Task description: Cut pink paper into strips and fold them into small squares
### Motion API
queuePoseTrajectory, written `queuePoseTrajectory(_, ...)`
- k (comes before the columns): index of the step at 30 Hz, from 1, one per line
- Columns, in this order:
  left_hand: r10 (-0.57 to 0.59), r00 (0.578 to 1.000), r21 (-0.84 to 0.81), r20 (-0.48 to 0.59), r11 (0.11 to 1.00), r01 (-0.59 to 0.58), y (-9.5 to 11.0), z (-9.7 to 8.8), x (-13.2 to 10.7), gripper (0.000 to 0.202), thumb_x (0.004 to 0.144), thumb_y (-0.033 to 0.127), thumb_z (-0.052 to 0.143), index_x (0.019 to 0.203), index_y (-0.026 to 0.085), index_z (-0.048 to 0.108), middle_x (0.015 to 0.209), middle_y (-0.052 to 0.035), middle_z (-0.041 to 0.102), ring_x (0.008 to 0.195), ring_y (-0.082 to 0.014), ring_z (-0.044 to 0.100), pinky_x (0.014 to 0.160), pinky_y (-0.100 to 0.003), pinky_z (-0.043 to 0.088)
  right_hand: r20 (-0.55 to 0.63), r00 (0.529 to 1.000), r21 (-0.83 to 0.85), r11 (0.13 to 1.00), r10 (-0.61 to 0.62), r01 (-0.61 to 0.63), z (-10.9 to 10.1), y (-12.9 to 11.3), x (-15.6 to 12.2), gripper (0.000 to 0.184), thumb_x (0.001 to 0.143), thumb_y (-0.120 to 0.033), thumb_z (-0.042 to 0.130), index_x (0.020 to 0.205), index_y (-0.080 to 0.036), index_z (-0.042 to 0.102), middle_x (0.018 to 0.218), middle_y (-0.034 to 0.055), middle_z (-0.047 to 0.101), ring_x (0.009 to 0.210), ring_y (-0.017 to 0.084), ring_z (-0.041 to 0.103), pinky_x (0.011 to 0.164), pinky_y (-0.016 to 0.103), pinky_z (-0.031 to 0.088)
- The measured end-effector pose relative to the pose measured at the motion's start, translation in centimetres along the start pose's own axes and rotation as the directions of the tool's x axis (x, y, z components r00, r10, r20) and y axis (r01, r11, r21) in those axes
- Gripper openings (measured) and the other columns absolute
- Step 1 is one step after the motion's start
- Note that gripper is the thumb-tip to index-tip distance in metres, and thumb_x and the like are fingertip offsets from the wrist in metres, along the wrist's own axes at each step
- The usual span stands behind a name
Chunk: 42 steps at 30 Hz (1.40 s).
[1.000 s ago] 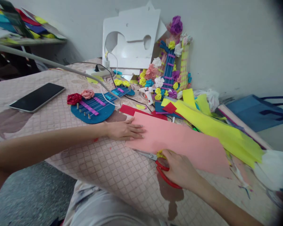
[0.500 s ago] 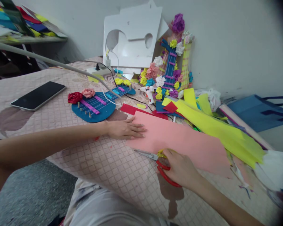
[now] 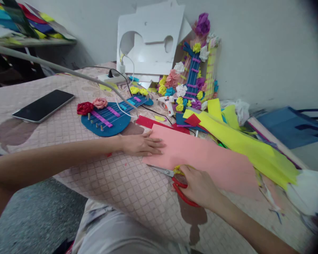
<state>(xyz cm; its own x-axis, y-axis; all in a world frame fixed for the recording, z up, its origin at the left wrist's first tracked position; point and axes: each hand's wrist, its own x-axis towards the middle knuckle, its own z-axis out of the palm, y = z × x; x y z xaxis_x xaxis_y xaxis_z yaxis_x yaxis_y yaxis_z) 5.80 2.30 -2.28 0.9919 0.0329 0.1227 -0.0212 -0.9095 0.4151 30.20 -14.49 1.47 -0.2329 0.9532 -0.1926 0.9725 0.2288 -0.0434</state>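
A long pink foam sheet (image 3: 209,158) lies across the patterned bedcover (image 3: 122,183). My left hand (image 3: 141,144) rests flat on its left end, fingers stretched out and pressing it down. My right hand (image 3: 198,185) is closed round the red handles of a pair of scissors (image 3: 175,178), at the sheet's near edge. The metal blades point left along that edge.
A blue foam guitar (image 3: 111,114) with paper roses lies behind my left hand, a black phone (image 3: 43,106) further left. A glue gun (image 3: 168,104), a flower-covered guitar (image 3: 192,77), white foam board (image 3: 151,38) and yellow sheets (image 3: 241,141) crowd the back and right.
My right hand and the scissors have shifted slightly left along the pink sheet's near edge. My left hand has stayed flat on the sheet.
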Motion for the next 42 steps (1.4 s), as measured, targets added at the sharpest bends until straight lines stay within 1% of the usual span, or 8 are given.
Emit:
queuePoseTrajectory(4, -0.029, 0.999, 0.03, 0.046, 0.999, 0.028, 0.2, -0.1, 0.1, 0.047, 0.098, 0.032, 0.031, 0.145, 0.033, 0.027, 0.153, 0.001, 0.02, 0.143, -0.0211, 0.012, 0.113, -0.046, -0.011, 0.029, 1.0, -0.021, 1.0, -0.011, 0.012, -0.1, 0.0, -0.1, 0.027, 0.079, -0.04, 0.06, 0.096, -0.019, 0.057, 0.091, 0.0067, 0.069, 0.081, 0.027, 0.067, 0.061, 0.031, 0.041)
queuePoseTrajectory(11, -0.039, 0.998, 0.02, 0.043, 0.999, 0.039, 0.1, -0.1, 0.0, 0.048, 0.097, 0.031, 0.033, 0.144, 0.036, 0.026, 0.153, 0.0034, 0.02, 0.143, -0.0201, 0.012, 0.114, -0.044, -0.01, 0.0, 1.0, 0.032, 0.999, 0.01, -0.01, -0.1, -0.1, -0.2, 0.034, 0.075, -0.043, 0.064, 0.099, -0.02, 0.056, 0.096, 0.0073, 0.069, 0.087, 0.028, 0.066, 0.064, 0.032, 0.043)
queuePoseTrajectory(21, -0.043, 0.999, 0.012, 0.027, 0.999, 0.043, 0.2, 0.0, 0.1, 0.048, 0.096, 0.029, 0.035, 0.143, 0.035, 0.029, 0.153, 0.0021, 0.021, 0.143, -0.0203, 0.014, 0.114, -0.046, -0.01, 0.009, 0.999, 0.012, 0.999, -0.032, 0.032, 0.1, -0.7, 0.9, 0.035, 0.075, -0.048, 0.064, 0.095, -0.02, 0.056, 0.091, 0.0068, 0.069, 0.082, 0.028, 0.066, 0.06, 0.031, 0.042)
queuePoseTrajectory(24, -0.042, 0.999, 0.016, 0.032, 0.999, 0.041, 0.2, 0.0, 0.1, 0.048, 0.096, 0.03, 0.035, 0.144, 0.034, 0.029, 0.153, 0.0019, 0.02, 0.143, -0.0202, 0.013, 0.114, -0.046, -0.01, 0.016, 0.999, -0.006, 0.999, -0.038, 0.038, 0.1, -0.6, 0.9, 0.032, 0.077, -0.047, 0.063, 0.093, -0.02, 0.056, 0.09, 0.0066, 0.07, 0.08, 0.027, 0.067, 0.06, 0.031, 0.041)
queuePoseTrajectory(29, -0.041, 0.999, 0.025, 0.026, 0.999, 0.04, 0.1, 0.0, 0.1, 0.048, 0.096, 0.03, 0.035, 0.144, 0.035, 0.029, 0.153, 0.0018, 0.022, 0.143, -0.0203, 0.014, 0.114, -0.046, -0.01, -0.002, 1.0, 0.014, 1.0, -0.027, 0.027, 0.0, -0.9, 1.0, 0.034, 0.076, -0.046, 0.063, 0.096, -0.02, 0.055, 0.092, 0.0071, 0.069, 0.084, 0.027, 0.066, 0.061, 0.03, 0.041)
queuePoseTrajectory(36, 0.022, 1.0, 0.041, -0.02, 0.999, -0.021, 0.0, 0.1, -0.1, 0.047, 0.097, 0.031, 0.033, 0.144, 0.033, 0.027, 0.152, -0.0011, 0.024, 0.142, -0.0224, 0.017, 0.114, -0.049, -0.008, -0.02, 0.999, -0.013, 0.999, -0.05, 0.05, 0.0, -1.4, 1.5, 0.031, 0.076, -0.044, 0.064, 0.093, -0.02, 0.056, 0.088, 0.0058, 0.069, 0.079, 0.025, 0.066, 0.06, 0.029, 0.039)
queuePoseTrajectory(40, 0.016, 1.0, 0.062, 0.002, 0.998, -0.016, -0.1, 0.0, 0.0, 0.047, 0.098, 0.031, 0.032, 0.145, 0.033, 0.027, 0.152, -0.002, 0.023, 0.142, -0.0226, 0.016, 0.114, -0.049, -0.008, -0.005, 0.998, 0.005, 0.998, -0.069, 0.069, 0.2, -1.7, 0.9, 0.03, 0.075, -0.043, 0.066, 0.091, -0.019, 0.055, 0.087, 0.005, 0.068, 0.079, 0.025, 0.065, 0.061, 0.03, 0.04)
queuePoseTrajectory(42, 0.016, 1.0, 0.063, 0.012, 0.998, -0.017, -0.1, -0.1, 0.0, 0.047, 0.098, 0.031, 0.033, 0.145, 0.032, 0.027, 0.153, -0.0022, 0.023, 0.142, -0.0226, 0.016, 0.114, -0.049, -0.008, -0.016, 0.998, 0.035, 0.998, -0.06, 0.061, 0.5, -1.8, 0.1, 0.027, 0.074, -0.038, 0.067, 0.09, -0.019, 0.055, 0.086, 0.0046, 0.067, 0.081, 0.025, 0.064, 0.063, 0.03, 0.041)
